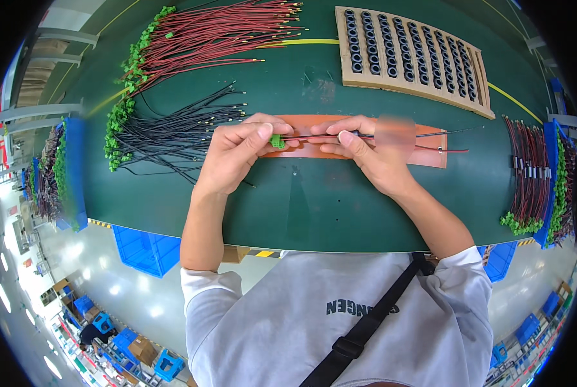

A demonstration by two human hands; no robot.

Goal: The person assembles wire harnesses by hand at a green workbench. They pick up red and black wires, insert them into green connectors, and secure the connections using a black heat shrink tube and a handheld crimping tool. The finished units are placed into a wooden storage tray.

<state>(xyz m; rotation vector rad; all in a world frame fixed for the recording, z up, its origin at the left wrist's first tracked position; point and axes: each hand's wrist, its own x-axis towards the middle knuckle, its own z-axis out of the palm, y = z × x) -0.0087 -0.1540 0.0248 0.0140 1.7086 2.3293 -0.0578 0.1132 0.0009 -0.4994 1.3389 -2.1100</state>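
My left hand (234, 151) pinches a small green terminal connector (277, 141) between thumb and fingers. From it a red and a black wire run to the right. My right hand (379, 155) is closed on these wires (427, 135), and their loose ends stick out past it. Something dark sits on the wires at the right fingertips, partly hidden by them. Under both hands lies a long orange strip board (435, 158). Part of my right hand is blurred. Beside my left hand spreads a bunch of black wires (172, 132) with green connectors.
Red wires (224, 32) with green connectors lie at the far left. A cardboard tray (391, 86) with rows of black rings stands at the far right. Finished-looking wire bundles (527, 171) lie at the right edge by a blue bin (550, 187). The green table (327, 219) ends near my body.
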